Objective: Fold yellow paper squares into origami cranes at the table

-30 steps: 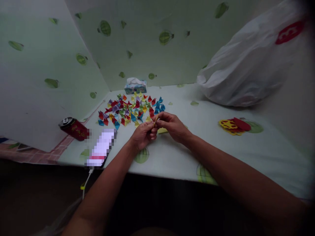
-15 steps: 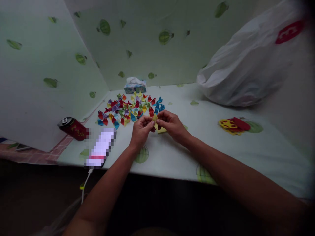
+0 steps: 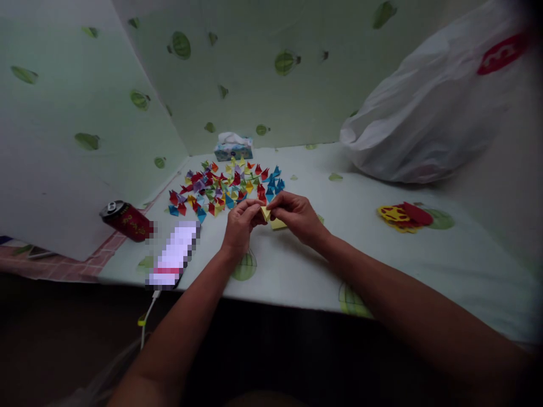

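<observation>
A small folded piece of yellow origami paper [image 3: 265, 213] is pinched between my two hands, just above the table. My left hand [image 3: 241, 226] is closed on its left side, thumb and fingers together. From the right, my right hand [image 3: 297, 216] grips it between thumb and fingertips. Partly under the right hand lies a stack of yellow paper [image 3: 279, 224]. Beyond the hands spreads a pile of folded paper cranes [image 3: 218, 186] in red, blue, yellow, purple and green.
A dark red drink can [image 3: 127, 220] and a phone [image 3: 175, 254] on a white cable are at the left. A tissue box [image 3: 233, 147] stands at the back. On the right are a white plastic bag [image 3: 416, 124] and red and yellow cut-outs [image 3: 403, 216].
The yellow paper has been turned; its upright point no longer shows, and a lower, wider fold faces me. My left thumb has shifted off its front. Both hands stay in nearly the same place.
</observation>
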Tool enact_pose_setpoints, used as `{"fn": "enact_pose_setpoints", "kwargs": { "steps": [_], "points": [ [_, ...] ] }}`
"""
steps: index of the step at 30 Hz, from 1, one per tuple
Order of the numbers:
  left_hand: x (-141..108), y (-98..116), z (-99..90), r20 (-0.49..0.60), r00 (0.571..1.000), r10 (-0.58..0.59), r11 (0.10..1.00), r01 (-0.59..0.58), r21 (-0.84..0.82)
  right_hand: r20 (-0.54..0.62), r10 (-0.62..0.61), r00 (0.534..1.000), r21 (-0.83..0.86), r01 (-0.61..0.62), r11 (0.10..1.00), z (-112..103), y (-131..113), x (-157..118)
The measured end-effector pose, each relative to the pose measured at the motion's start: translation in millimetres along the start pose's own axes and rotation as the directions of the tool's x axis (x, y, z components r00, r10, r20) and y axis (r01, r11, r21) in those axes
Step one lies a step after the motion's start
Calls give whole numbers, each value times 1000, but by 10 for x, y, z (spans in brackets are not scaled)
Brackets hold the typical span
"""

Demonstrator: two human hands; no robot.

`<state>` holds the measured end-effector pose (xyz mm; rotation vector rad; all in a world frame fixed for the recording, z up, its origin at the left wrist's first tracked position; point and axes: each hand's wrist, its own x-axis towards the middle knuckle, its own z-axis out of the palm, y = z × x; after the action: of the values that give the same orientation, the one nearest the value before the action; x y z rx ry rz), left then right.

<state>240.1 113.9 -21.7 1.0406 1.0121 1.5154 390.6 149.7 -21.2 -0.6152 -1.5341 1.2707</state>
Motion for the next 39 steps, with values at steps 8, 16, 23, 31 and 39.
{"fn": "enact_pose_setpoints", "kwargs": {
  "steps": [8, 16, 23, 31, 39],
  "points": [
    [-2, -29, -3, -48, 977, 209, 969, -200, 147, 16, 55, 998, 64, -56, 996, 1, -31, -14],
    [-32, -4, 12, 1, 948, 317, 920, -308, 242, 68, 141, 988, 47, -144, 988, -15, 27, 9],
    [-12, -27, -17, 52, 995, 89, 976, -98, 194, 29, 68, 997, -79, -66, 995, -21, 20, 5],
    [-31, -43, -7, 47, 993, 112, 971, -120, 208, 21, 13, 1000, -350, -5, 937, -11, -15, -23],
    [-28, -39, 4, 124, 992, 2, 984, -23, 174, -83, -29, 996, -379, -5, 925, -6, -1, -42]
  ]
}}
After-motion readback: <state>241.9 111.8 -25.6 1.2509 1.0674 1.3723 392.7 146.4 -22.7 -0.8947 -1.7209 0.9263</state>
